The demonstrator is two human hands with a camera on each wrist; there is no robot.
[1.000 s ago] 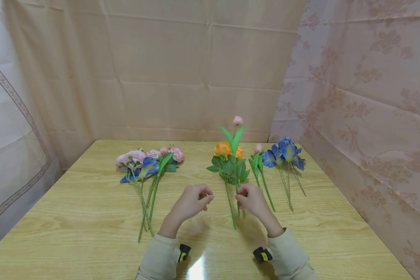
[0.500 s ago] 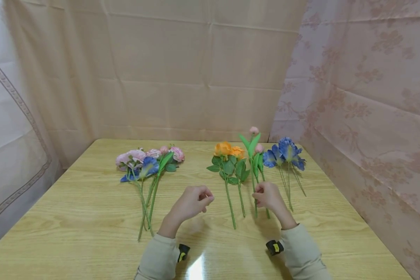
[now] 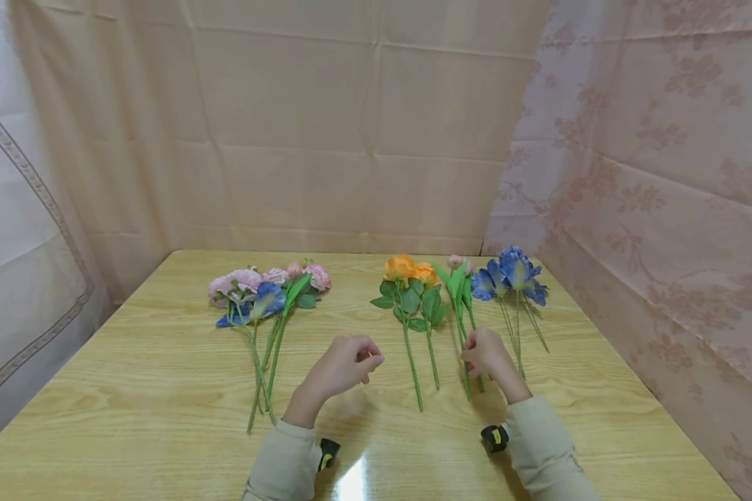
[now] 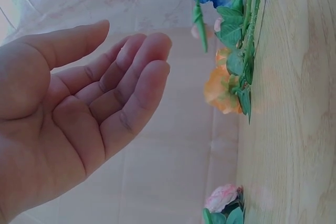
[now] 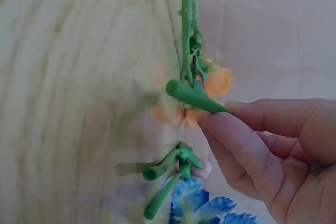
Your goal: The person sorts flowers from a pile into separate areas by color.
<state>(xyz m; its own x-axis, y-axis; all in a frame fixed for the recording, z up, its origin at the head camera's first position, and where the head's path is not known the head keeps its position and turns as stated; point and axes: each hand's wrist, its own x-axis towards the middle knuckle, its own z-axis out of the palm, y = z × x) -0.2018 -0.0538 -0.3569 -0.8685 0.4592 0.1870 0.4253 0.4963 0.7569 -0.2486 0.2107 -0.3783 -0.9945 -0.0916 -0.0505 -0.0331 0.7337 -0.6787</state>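
Observation:
My right hand (image 3: 485, 353) pinches the green stem (image 5: 197, 98) of a pink tulip (image 3: 456, 284) between thumb and fingertips. That tulip leans low over the other pink tulips, which lie on the table and partly overlap it; whether its head touches them I cannot tell. Two orange roses (image 3: 401, 267) with dark leaves lie just left of it. Blue flowers (image 3: 517, 270) on thin stems lie to its right. My left hand (image 3: 345, 367) hovers above the table with loosely bent fingers, and its palm (image 4: 52, 124) holds nothing.
On the left of the wooden table (image 3: 131, 390) lies a mixed bunch: pale pink flowers (image 3: 241, 280), a blue flower (image 3: 267, 299) and green stems crossing toward the front. A beige curtain (image 3: 288, 139) hangs behind, with patterned cloth (image 3: 664, 174) on the right.
My right hand has carried the tulip from over the orange roses rightward to the other tulips, and the tulip's head has come down. My left hand has stayed in place.

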